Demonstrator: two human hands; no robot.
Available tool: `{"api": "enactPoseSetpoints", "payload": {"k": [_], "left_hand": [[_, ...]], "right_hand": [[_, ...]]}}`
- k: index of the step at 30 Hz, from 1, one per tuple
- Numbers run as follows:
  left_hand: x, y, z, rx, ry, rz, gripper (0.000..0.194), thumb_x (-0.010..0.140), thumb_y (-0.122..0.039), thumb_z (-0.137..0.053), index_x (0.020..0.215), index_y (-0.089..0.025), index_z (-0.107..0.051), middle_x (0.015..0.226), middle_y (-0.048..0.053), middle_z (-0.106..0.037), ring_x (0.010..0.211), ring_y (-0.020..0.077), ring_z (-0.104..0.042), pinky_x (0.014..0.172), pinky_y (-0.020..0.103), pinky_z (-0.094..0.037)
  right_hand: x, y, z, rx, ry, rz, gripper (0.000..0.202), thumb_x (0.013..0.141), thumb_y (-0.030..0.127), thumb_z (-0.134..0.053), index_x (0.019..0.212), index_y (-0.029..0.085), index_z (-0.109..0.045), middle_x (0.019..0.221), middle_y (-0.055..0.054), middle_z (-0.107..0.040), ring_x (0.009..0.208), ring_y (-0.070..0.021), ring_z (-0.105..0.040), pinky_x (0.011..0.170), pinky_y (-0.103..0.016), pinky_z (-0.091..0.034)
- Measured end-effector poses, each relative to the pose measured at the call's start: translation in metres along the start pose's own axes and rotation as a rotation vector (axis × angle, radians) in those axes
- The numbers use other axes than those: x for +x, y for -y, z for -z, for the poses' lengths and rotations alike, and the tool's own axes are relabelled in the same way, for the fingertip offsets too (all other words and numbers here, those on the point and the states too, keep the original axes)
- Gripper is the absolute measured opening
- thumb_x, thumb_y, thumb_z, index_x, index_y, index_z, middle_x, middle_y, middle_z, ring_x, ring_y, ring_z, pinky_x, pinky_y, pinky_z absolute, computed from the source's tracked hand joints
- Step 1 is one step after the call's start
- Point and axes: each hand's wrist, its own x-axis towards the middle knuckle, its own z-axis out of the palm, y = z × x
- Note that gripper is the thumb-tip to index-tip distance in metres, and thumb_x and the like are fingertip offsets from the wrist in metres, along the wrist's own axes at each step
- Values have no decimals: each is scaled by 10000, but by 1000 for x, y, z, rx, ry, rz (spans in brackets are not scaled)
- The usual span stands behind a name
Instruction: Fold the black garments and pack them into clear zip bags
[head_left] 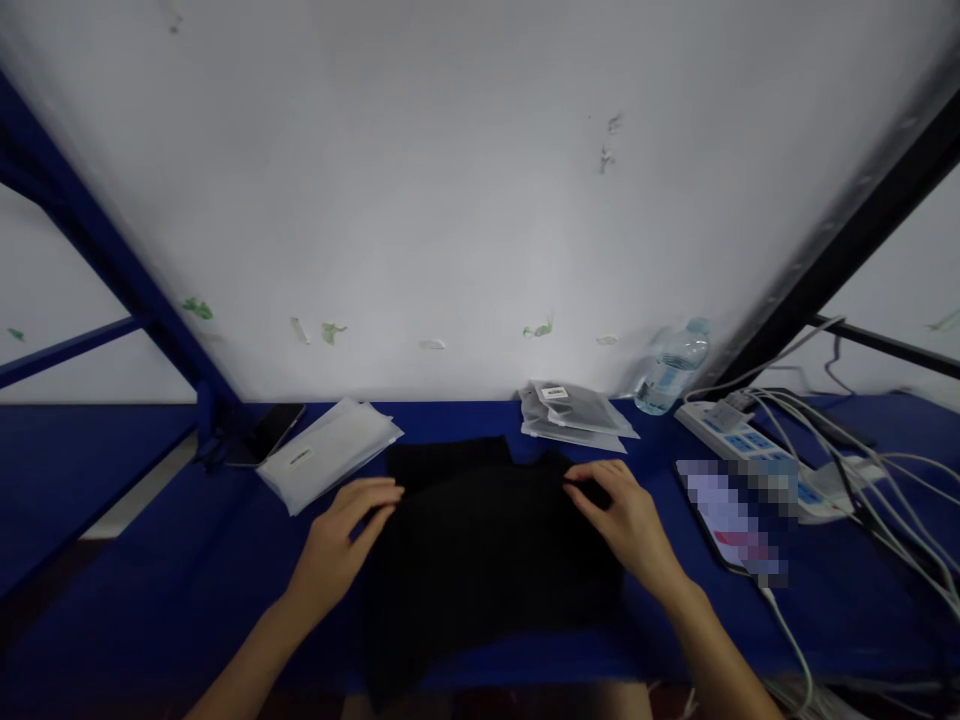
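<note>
A black cloth [495, 550] is spread over the blue table in the middle of the head view, its lower left part reaching the front edge. My left hand [349, 535] pinches its upper left edge between thumb and fingers. At the upper right edge, my right hand [619, 515] pinches the cloth the same way. Behind the held edge, a folded dark part of the cloth shows. Frosted bags with labels lie at the back, one group [330, 455] beyond my left hand and another [577, 415] beyond my right.
On the right of the blue table [210, 560] are a lit phone [724, 520], a power strip [750, 445] with tangled white cables, and a clear bottle [671, 370]. A dark phone [277, 430] lies back left. A white wall [420, 200] rises behind, between frame posts.
</note>
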Motion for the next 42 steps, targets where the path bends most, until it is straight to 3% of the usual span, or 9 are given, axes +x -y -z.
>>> {"api": "enactPoseSetpoints", "payload": {"k": [4,8,12,17,22,26,30,35,42], "left_hand": [[-52,-11,2,122,212,-214,293,854,-161,-607,1034,-369,-709,1041,-13,-734,1064,234,-644,1075,441,-388],[-89,-9,-8,191,488,-230,351,892,-162,-557,1132,-393,-668,1047,-17,-738,1084,236,-645,1054,447,-431],[-101,-4,-10,190,553,-196,254,881,-214,-594,1055,-366,-698,1042,-4,-740,1096,263,-638,1049,483,-436],[-80,-5,0,148,413,-106,239,904,-206,-550,1055,-332,-688,1066,19,-715,1129,245,-608,1088,446,-391],[-39,-7,-11,145,461,20,282,977,-279,-427,1218,-298,-572,1277,43,-606,1159,206,-588,999,350,-480],[-5,9,-25,274,476,-107,317,999,-336,-372,1268,-253,-518,1389,50,-520,1349,223,-397,1097,429,-370],[31,41,-34,502,399,-256,411,1008,-383,-336,1375,-236,-448,1483,67,-418,1424,264,-234,1146,535,-204],[50,75,-49,650,336,-267,465,993,-438,-356,1403,-234,-437,1468,100,-435,1413,324,-243,1097,592,-241],[28,23,-57,583,408,-346,543,985,-419,-398,1489,-282,-251,1535,66,-322,1434,317,-174,1104,625,-201]], "right_hand": [[-45,0,18,-60,70,29,48,830,204,-551,837,241,-581,842,-27,-643,851,-218,-576,748,-363,-490],[-84,-5,14,-149,186,66,148,825,137,-516,875,249,-599,836,-26,-647,799,-209,-600,677,-342,-500],[-88,-2,16,-152,236,68,191,858,142,-474,906,258,-618,833,-22,-666,762,-200,-629,667,-335,-517],[-42,23,13,-46,123,-57,189,894,208,-447,967,234,-619,892,-43,-667,796,-192,-645,713,-322,-526],[11,43,-35,-3,376,10,244,866,114,-428,928,199,-648,877,-46,-654,836,-179,-642,787,-316,-514],[37,34,-66,18,353,50,454,866,74,-368,1287,146,-522,1187,-135,-608,1107,-217,-592,959,-382,-476],[36,21,-60,82,190,88,551,907,116,-350,1439,260,-323,1449,-84,-409,1298,-210,-448,1061,-416,-410],[11,5,-32,8,88,-18,272,941,243,-421,1165,245,-577,1081,-77,-634,986,-215,-633,893,-394,-522],[10,-34,-41,-193,151,40,352,950,216,-397,1266,199,-550,1296,-108,-577,1153,-253,-567,1018,-487,-427]]}}
